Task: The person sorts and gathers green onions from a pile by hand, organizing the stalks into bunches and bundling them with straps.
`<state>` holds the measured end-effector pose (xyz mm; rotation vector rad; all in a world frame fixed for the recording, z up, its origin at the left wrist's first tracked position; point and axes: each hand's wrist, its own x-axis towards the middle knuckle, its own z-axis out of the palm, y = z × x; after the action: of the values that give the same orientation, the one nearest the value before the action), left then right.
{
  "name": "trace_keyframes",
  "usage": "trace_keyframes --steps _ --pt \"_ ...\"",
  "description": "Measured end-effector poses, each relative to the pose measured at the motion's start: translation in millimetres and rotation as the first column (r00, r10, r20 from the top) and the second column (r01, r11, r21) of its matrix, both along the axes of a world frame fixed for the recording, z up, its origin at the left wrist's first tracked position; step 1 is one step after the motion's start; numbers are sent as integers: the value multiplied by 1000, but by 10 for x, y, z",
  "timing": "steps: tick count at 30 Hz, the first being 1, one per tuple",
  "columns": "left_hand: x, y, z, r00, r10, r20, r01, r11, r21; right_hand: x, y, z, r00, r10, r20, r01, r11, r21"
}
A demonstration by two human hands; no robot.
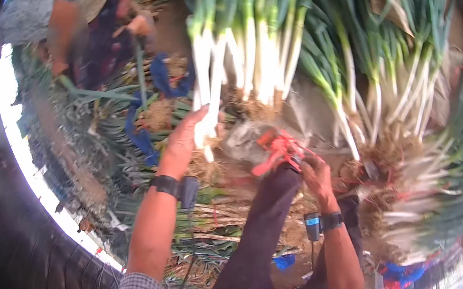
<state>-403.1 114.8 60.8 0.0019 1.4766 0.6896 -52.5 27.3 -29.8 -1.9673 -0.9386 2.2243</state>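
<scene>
My left hand (pixel 186 138) is wrapped round the white lower ends of a few green onions (pixel 215 76), at the left side of a bunch (pixel 266 54) that lies with its roots toward me. My right hand (pixel 317 178) is closed at my knee, its fingers on a tangle of red ties (pixel 281 152). The far ends of the ties hang over the dark trouser leg. Both wrists carry a dark strap with a small box.
More onions (pixel 397 79) lie at the upper right, and a further pile (pixel 441 182) spreads along the right. Another person (pixel 83 15) is at the upper left. Blue strips (pixel 140 131) lie among leaves left of my left hand.
</scene>
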Motion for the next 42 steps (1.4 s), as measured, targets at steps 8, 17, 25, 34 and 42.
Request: trace_keyframes --steps 8,17,25,34,42 --pt "228 67 93 972 96 213 -144 965 221 572 -834 214 995 -93 27 92 995 28" --pt "1131 337 335 948 -12 318 -107 929 353 988 -1172 401 954 -277 117 291 949 -122" --pt "2176 -92 -678 777 -613 -142 627 772 100 932 -1425 379 924 -367 105 379 914 -146" --pt "1405 -454 -1372 646 -579 -498 559 803 -208 1003 -1427 356 933 -344 105 358 911 -202" --pt "1228 502 -2580 468 -607 -642 488 783 -386 1060 -1396 160 873 -473 120 489 844 -220"
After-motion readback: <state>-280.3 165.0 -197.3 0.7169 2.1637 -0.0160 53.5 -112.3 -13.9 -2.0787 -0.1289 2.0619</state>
